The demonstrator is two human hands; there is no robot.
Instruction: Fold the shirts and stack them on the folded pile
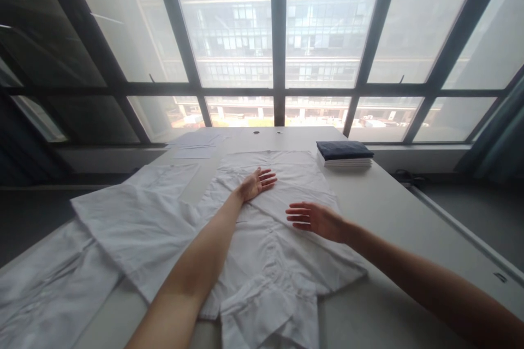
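The left hand (256, 182) is lying flat, fingers apart, far on the white shirt (262, 240) spread lengthwise near-to-far on the table (393, 212), while the right hand (313, 218), fingers loosely together, is hovering nearer, just above its right side.

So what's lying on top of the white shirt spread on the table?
Both hands, fingers open: the left hand lies flat on the white shirt, the right hand is over its middle. The table beneath is covered there.

Stack of folded clothes (344, 154) at far right of table (409, 218), papers (196, 142) at far left, windows (262, 27) behind
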